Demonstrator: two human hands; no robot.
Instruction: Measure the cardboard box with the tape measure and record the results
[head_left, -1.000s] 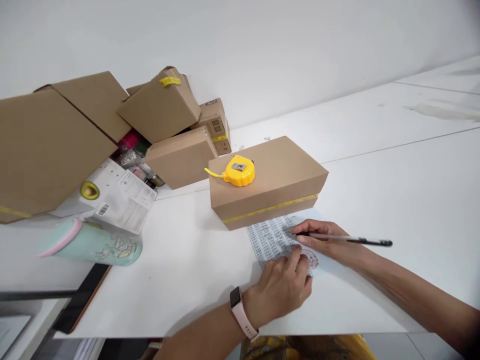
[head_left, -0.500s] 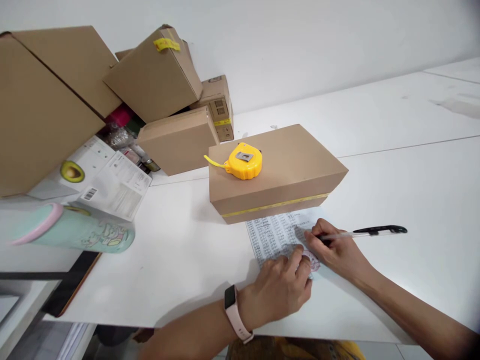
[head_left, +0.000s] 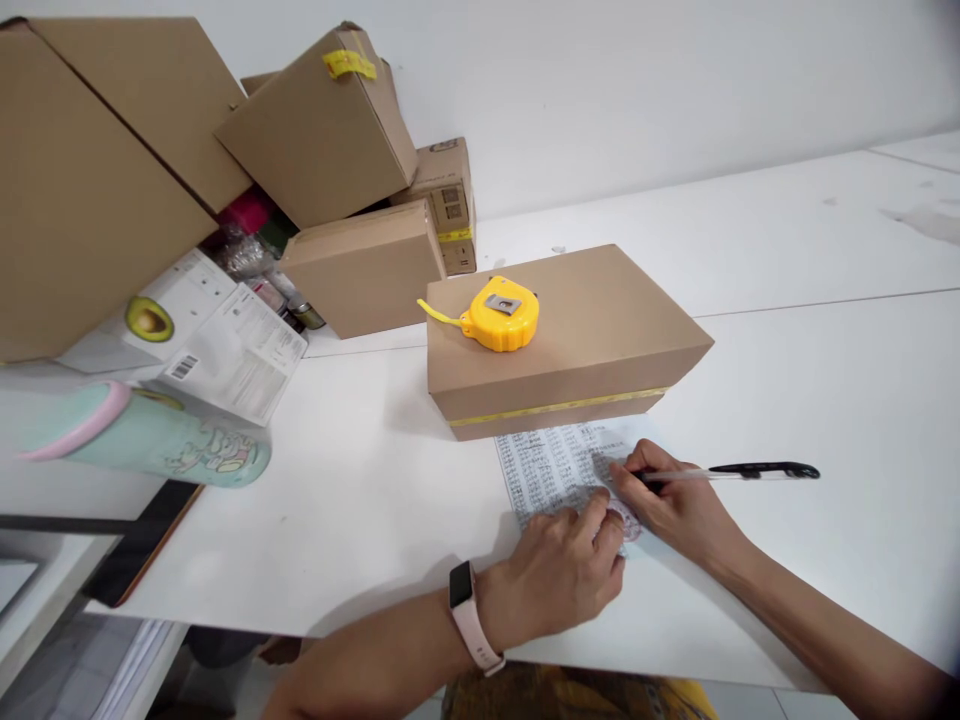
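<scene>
My right hand [head_left: 679, 505] grips a black and clear pen [head_left: 739, 472] with its tip down on a printed sheet of paper [head_left: 551, 465]. My left hand [head_left: 559, 575], a pink-strapped watch [head_left: 469, 615] on its wrist, rests on the lower part of that sheet with fingers curled, fingertips pressing the paper. Just beyond the sheet lies a long cardboard box [head_left: 574, 335] sealed with yellow tape. A yellow tape measure [head_left: 501, 315] sits on top of it.
Several cardboard boxes [head_left: 330, 140] are piled at the back left against the white wall. A white avocado-printed package [head_left: 202, 335] and a mint bottle with a pink lid [head_left: 142, 440] lie at the left. A dark flat device [head_left: 146, 555] sits at the white table's [head_left: 825, 350] left edge.
The view has shifted down and left, so the boxes sit higher in frame. My right hand slid slightly right along the sheet with the pen. My left hand stays on the paper.
</scene>
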